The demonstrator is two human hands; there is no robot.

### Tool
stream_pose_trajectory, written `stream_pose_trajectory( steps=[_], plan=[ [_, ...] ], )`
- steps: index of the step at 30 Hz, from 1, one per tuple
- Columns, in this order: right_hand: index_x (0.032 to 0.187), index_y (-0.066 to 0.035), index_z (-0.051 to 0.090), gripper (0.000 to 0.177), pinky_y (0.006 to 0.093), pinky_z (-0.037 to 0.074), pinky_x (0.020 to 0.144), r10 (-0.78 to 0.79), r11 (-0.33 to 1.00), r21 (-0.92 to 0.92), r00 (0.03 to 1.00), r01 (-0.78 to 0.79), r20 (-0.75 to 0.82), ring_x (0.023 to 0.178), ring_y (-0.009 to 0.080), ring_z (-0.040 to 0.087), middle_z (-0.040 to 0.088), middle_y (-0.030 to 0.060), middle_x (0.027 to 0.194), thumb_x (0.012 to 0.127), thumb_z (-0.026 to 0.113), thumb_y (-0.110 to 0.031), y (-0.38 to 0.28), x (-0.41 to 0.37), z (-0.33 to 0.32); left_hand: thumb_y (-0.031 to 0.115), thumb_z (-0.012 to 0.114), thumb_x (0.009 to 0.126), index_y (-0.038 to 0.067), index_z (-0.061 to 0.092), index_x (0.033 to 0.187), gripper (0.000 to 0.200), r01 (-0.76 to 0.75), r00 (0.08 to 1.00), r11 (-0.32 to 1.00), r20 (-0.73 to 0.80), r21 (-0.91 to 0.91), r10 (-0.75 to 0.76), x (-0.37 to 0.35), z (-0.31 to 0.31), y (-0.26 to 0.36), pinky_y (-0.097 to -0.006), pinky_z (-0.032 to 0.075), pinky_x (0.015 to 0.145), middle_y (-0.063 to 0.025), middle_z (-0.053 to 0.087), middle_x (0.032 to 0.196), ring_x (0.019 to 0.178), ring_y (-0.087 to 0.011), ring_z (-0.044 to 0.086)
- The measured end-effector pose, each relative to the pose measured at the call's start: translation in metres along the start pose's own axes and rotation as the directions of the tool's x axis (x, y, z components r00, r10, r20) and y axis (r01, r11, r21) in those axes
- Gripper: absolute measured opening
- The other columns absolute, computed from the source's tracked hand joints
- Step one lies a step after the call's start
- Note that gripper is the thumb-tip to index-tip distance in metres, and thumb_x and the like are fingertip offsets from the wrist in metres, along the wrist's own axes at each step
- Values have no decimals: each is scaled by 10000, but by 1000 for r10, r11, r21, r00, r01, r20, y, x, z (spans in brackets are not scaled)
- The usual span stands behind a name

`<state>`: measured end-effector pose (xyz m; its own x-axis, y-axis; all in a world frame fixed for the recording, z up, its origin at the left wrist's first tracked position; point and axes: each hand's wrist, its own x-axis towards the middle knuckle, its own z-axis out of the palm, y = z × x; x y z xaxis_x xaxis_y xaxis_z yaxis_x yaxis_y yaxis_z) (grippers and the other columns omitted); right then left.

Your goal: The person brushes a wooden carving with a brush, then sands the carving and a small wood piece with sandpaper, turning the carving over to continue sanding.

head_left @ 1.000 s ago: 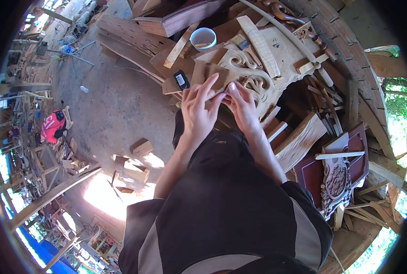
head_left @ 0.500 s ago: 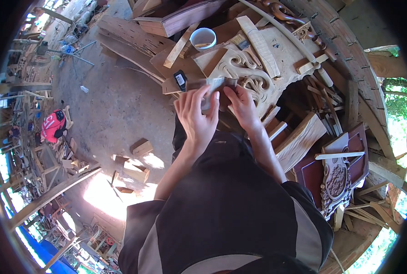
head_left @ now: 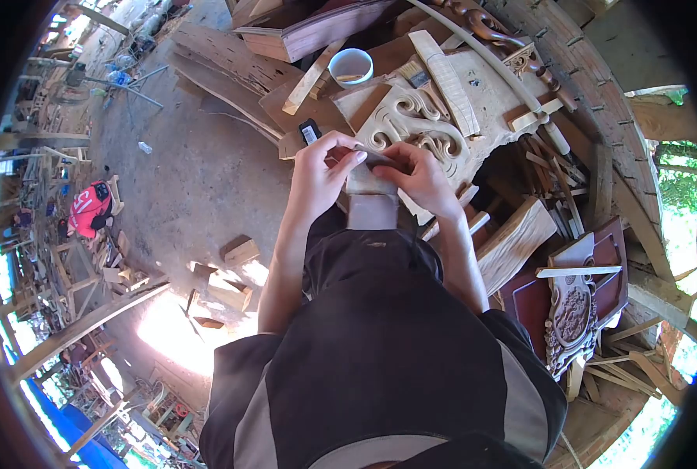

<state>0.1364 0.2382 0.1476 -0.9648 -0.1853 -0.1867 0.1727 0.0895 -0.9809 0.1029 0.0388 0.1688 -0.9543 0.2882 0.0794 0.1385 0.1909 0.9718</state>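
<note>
My left hand point(head_left: 321, 173) and my right hand point(head_left: 425, 184) meet in front of me, fingers bent and pinching a small folded piece of sandpaper point(head_left: 374, 156). Much of that brownish sheet is hidden by my fingers. Just beyond my hands lies a pale wooden panel carved with scrolls point(head_left: 411, 117). Below my hands, at the edge of my lap, is a flat grey-brown piece point(head_left: 373, 212) whose material I cannot make out. Close to my left hand is a black object with a white label point(head_left: 309, 133), partly covered.
A white cup point(head_left: 351, 66), a brush point(head_left: 414, 73) and wood strips point(head_left: 450, 86) lie on the cluttered bench. At right, a carved panel point(head_left: 573, 313) leans over scrap wood. Wooden offcuts point(head_left: 241, 252) are on the floor at left; a person in red point(head_left: 91, 209) is farther off.
The sandpaper was spread wider between my hands and is now folded smaller. My left hand has shifted slightly left and its fingers have closed in; the flat piece at my lap now shows.
</note>
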Motion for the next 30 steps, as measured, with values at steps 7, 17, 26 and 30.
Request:
stream_pose_trajectory(
  steps=[7,17,26,30],
  plan=[
    [1031,14,677,169,254,514,859,-65,952,299,998,66,-14,910,104,653,714,67,970,866,698,44,17,0,-2,-47,699,868,0,642,955,114,21,993,989,114,-147,-4,-8,-8,-15,-215,509,685,-25,644,930,824,-57,619],
    [1136,6,643,312,259,525,892,37,617,756,967,-221,253,1048,133,635,634,73,1187,846,755,-14,7,-10,-8,-168,651,769,25,643,868,217,-326,945,931,44,163,323,-14,-6,0,-271,517,686,-98,608,1022,892,-197,652],
    [1126,9,652,282,270,543,836,95,779,621,995,-82,12,916,121,658,692,95,1040,865,748,-41,18,-3,2,75,707,911,20,475,1374,521,181,983,924,95,-336,-158,-27,-4,9,-259,545,659,-137,637,1092,829,-128,652],
    [1137,-21,659,258,280,520,887,28,770,635,992,58,-125,954,120,646,686,79,1048,886,719,-26,17,-2,8,73,742,880,6,351,1459,702,252,959,935,194,-250,-207,-37,4,3,-256,541,629,-138,660,1033,809,-116,649]
  ],
)
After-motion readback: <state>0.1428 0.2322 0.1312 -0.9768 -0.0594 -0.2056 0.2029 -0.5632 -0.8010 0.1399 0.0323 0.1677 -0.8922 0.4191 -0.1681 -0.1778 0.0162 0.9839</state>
